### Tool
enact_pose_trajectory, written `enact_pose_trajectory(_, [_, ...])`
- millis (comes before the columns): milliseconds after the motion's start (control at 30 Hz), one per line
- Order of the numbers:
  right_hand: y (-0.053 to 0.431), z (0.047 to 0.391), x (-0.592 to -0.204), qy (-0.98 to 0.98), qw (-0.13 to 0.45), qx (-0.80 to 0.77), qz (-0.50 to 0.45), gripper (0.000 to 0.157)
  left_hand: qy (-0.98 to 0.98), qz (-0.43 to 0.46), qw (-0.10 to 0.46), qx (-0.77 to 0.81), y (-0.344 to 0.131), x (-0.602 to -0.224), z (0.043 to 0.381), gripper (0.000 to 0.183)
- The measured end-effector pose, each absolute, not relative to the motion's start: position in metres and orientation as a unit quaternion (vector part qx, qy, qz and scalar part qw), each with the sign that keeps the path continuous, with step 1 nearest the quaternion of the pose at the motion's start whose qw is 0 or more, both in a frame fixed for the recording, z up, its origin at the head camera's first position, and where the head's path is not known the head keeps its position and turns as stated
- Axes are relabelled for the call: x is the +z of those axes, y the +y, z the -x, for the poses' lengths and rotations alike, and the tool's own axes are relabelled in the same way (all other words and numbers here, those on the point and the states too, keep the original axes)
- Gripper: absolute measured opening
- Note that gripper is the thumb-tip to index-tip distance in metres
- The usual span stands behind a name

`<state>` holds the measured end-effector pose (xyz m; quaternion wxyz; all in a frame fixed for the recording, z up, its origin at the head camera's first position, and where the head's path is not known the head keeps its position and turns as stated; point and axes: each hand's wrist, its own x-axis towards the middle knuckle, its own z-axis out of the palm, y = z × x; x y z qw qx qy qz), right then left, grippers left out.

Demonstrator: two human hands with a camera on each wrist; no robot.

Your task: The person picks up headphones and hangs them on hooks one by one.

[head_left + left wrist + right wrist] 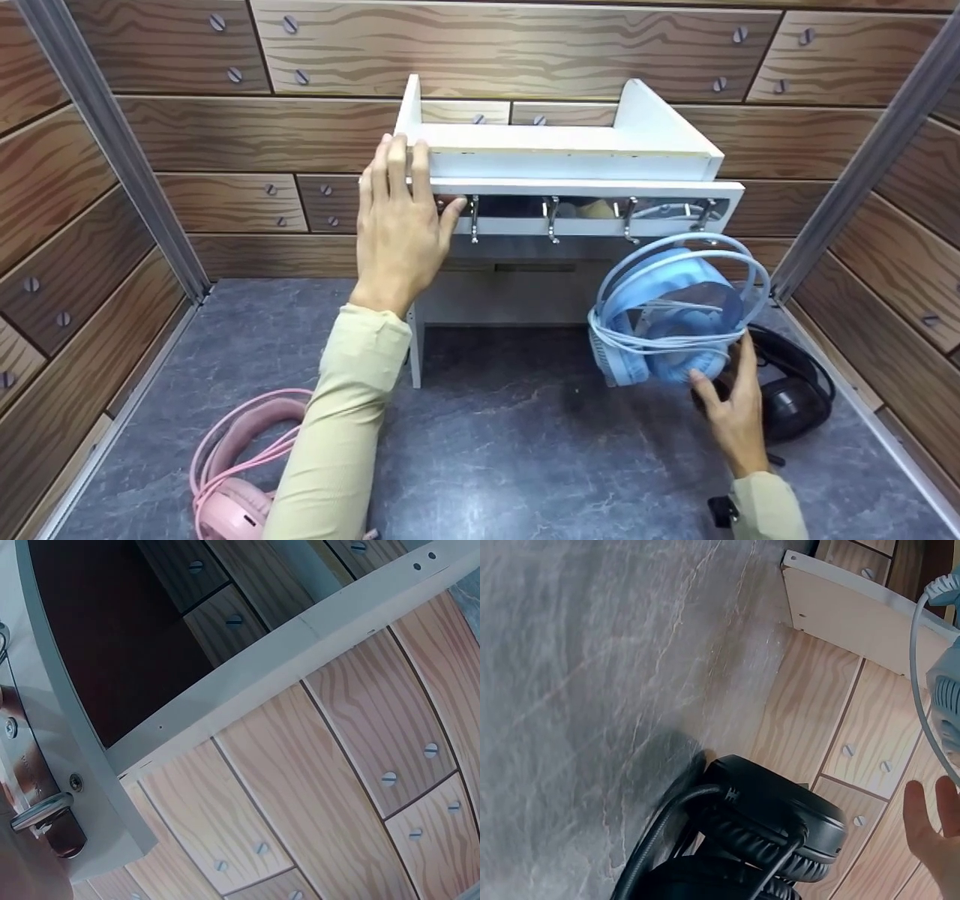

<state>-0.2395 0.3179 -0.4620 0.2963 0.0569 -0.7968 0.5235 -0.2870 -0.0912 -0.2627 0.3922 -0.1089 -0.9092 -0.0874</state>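
Observation:
A light blue pair of headphones [675, 300], its cord wound around it, is at the right end of the white shelf's hook rail [525, 225], its headband right below the last hook. My right hand [731, 409] is at its lower right, thumb and fingers spread, fingertips by the ear cup and cord. The right wrist view shows those extended fingers [917, 814] beside the blue cord [916, 682]. My left hand [401, 217] rests on the left front corner of the white shelf [555, 165], fingers extended upward and thumb beside the leftmost hook.
Black headphones [787, 405] lie on the grey marbled table [510, 465] behind my right hand. Pink headphones [232, 502] lie at the front left, partly covered by my left sleeve. Wood-patterned panels [525, 45] enclose the back and sides.

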Motion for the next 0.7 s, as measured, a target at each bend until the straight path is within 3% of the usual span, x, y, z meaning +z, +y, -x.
enact_pose_trajectory(700, [0.3198, 0.2387, -0.464, -0.819, 0.306, 0.485, -0.023, 0.082, -0.906, 0.109, 0.4, -0.086, -0.0909, -0.2646, 0.2873, 0.069])
